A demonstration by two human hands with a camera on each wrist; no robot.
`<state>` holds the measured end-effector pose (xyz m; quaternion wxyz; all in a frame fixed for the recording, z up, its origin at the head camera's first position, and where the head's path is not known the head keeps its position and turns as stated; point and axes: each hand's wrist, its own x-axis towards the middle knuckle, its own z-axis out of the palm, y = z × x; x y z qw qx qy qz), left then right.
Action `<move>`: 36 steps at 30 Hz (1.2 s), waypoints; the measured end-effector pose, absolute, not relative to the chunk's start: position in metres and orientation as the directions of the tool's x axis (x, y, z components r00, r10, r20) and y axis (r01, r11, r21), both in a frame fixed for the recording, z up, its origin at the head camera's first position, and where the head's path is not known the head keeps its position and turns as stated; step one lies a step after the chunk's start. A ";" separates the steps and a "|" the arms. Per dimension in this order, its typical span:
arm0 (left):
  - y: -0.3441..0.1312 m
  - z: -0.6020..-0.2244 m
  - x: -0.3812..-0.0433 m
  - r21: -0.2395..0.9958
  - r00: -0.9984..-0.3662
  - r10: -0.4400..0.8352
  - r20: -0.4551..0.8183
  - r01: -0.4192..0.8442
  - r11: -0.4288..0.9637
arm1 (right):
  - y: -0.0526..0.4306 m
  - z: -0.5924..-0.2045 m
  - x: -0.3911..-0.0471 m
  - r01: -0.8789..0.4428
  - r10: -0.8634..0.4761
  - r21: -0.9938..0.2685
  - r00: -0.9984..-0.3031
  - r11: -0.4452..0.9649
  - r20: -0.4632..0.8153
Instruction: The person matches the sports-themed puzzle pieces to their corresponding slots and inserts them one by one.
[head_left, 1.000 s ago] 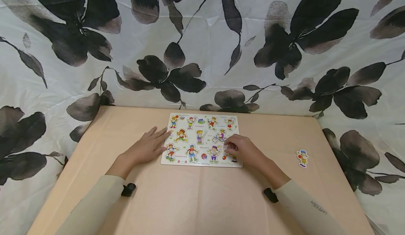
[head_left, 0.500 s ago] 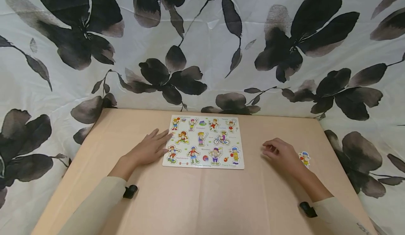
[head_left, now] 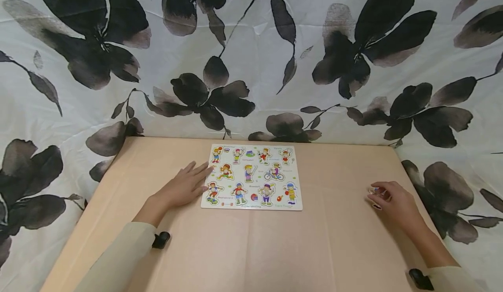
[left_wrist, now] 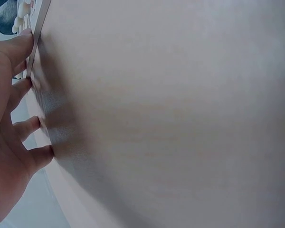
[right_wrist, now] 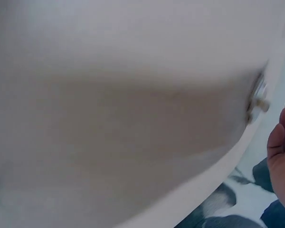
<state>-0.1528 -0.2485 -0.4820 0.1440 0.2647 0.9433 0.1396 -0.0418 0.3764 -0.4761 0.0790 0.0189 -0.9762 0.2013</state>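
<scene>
A white puzzle board (head_left: 252,199) with several sports figures lies flat near the table's far edge. My left hand (head_left: 180,188) rests at its left edge, fingers spread; the left wrist view shows fingertips touching the board's side (left_wrist: 39,26). At the table's right, my right hand (head_left: 396,202) is over a small figure puzzle piece (head_left: 377,206), mostly covered by its bent fingers in the head view. In the blurred right wrist view that puzzle piece (right_wrist: 257,95) is at the table surface, its small knob uncovered, with the visible fingers (right_wrist: 278,137) apart from it.
The pale peach tabletop (head_left: 275,248) carries the board and the loose piece. Behind and beside it hangs a white cloth (head_left: 271,56) with dark flowers. The table's right edge runs close to my right hand.
My right hand has left the board's lower right corner, where a blue-capped figure now shows, and moved right to the loose piece. My left hand has stayed at the board's left edge.
</scene>
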 end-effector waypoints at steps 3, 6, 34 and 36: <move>-0.249 -0.482 -0.153 0.336 -0.822 0.534 -0.199 0.455 0.825 | 0.386 -0.480 -0.038 -0.022 0.027 -0.389 -0.993 0.921 0.119; -0.249 -0.483 -0.153 0.332 -0.821 0.536 -0.197 0.459 0.824 | 0.393 -0.485 -0.034 0.001 0.046 -0.397 -0.994 0.918 0.104; -0.250 -0.486 -0.155 0.328 -0.810 0.555 -0.191 0.480 0.813 | 0.339 -0.476 -0.057 -0.083 -0.024 -0.449 -0.990 0.890 0.137; -0.250 -0.486 -0.155 0.329 -0.812 0.550 -0.193 0.475 0.816 | 0.326 -0.474 -0.061 -0.114 -0.051 -0.462 -0.988 0.880 0.147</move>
